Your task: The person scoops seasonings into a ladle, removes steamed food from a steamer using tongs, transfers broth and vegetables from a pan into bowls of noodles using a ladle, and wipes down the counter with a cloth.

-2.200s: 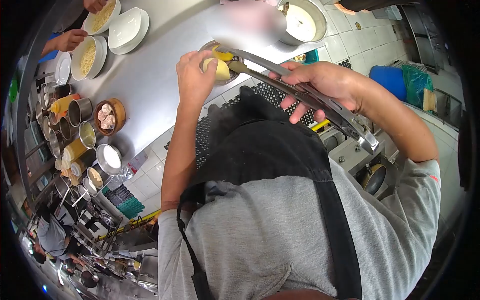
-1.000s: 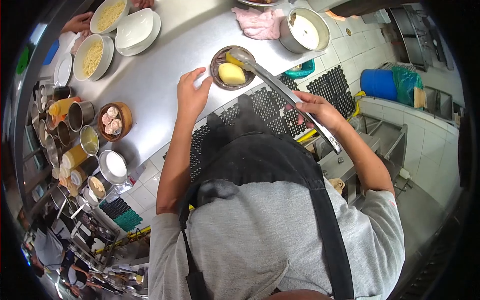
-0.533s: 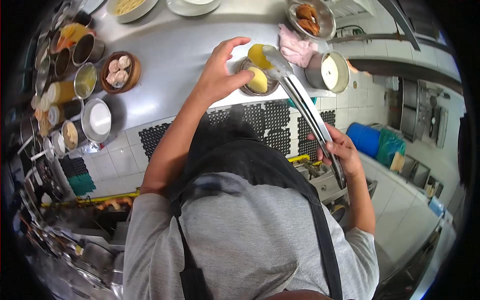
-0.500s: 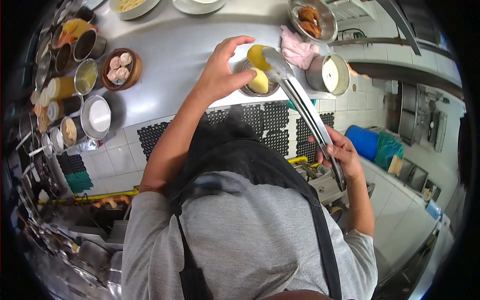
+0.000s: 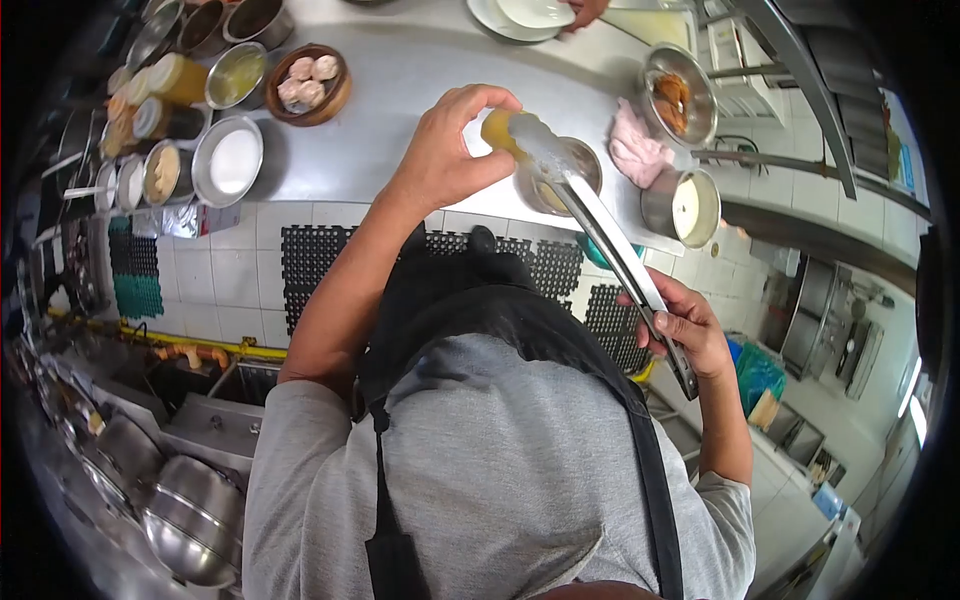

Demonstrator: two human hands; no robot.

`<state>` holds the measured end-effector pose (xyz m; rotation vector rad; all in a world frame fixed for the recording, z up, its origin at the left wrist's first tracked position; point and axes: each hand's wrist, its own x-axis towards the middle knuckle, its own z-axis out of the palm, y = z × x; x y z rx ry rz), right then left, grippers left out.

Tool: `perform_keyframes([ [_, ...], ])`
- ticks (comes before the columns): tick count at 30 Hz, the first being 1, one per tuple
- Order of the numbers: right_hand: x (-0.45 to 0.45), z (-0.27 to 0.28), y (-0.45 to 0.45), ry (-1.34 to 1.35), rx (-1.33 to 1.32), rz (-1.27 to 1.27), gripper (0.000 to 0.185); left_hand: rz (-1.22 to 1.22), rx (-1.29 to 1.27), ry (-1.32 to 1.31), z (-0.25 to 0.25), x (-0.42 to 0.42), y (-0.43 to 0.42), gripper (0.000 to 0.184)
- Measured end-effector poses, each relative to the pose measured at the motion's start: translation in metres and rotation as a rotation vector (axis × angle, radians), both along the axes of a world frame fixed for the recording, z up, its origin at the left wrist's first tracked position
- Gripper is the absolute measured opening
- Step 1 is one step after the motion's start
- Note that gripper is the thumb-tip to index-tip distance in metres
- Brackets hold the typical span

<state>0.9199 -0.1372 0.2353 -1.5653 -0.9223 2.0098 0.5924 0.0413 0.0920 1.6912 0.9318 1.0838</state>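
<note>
My left hand (image 5: 445, 150) is curved round a yellow, rounded piece of food (image 5: 498, 130), index finger above it and thumb below. The metal tongs (image 5: 615, 235) reach the same piece with their tips, at its right side. Near their rear end, my right hand (image 5: 682, 325) grips the tongs. Behind the tong tips, a small round dish (image 5: 592, 165) stands by the counter's near edge; the tongs partly hide its inside.
A steamer basket of dumplings (image 5: 342, 98), sauce bottles (image 5: 180, 80) and a bowl of white contents (image 5: 250, 160) stand left. At right are a pink cloth (image 5: 635, 150), a pot (image 5: 660, 210) and a bowl of browned food (image 5: 700, 110). Another person's hand (image 5: 585, 12) touches a plate.
The view has swung, shifting the counter items rightward. My left fingers have closed round the yellow piece at the tong tips, now left of the dish. Another person's hand has appeared at the top.
</note>
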Motion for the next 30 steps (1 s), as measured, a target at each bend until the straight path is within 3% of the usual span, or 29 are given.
perform_keyframes([
  [2, 0.000, -0.002, 0.008, 0.014, 0.007, 0.052, 0.069, 0.052, -0.014, -0.015, 0.002, -0.010, -0.012, 0.045],
  [5, 0.002, -0.010, 0.022, 0.030, 0.013, 0.185, 0.066, 0.099, -0.026, 0.082, 0.002, -0.032, -0.042, 0.059],
  [7, 0.003, -0.021, 0.032, 0.023, 0.017, 0.273, 0.065, 0.302, -0.160, -0.102, 0.005, -0.045, -0.082, 0.076],
  [10, -0.010, -0.044, 0.049, 0.005, 0.004, 0.433, 0.065, 0.583, -0.332, -0.217, -0.027, -0.076, -0.153, 0.088],
  [11, -0.019, -0.054, 0.052, 0.013, -0.001, 0.486, 0.065, 0.778, -0.349, -0.280, -0.035, -0.077, -0.180, 0.070],
  [12, -0.028, -0.066, 0.055, 0.018, -0.006, 0.538, 0.064, 0.841, -0.354, -0.288, -0.054, -0.080, -0.208, 0.070],
  [14, -0.057, -0.088, 0.059, 0.027, -0.035, 0.668, 0.063, 1.109, -0.497, -0.355, -0.110, -0.085, -0.270, 0.041],
  [15, -0.073, -0.101, 0.060, 0.039, -0.061, 0.729, 0.063, 1.162, -0.499, -0.379, -0.136, -0.082, -0.297, 0.041],
  [17, -0.107, -0.136, 0.054, 0.048, -0.081, 0.815, 0.061, 1.315, -0.624, -0.313, -0.177, -0.069, -0.341, 0.021],
  [22, -0.193, -0.228, 0.027, 0.025, -0.199, 0.812, 0.059, 1.317, -0.848, -0.116, -0.247, -0.034, -0.401, 0.023],
  [30, -0.302, -0.367, 0.023, -0.176, -0.051, 0.749, 0.056, 1.177, -1.087, 0.042, -0.351, 0.005, -0.463, 0.037],
])
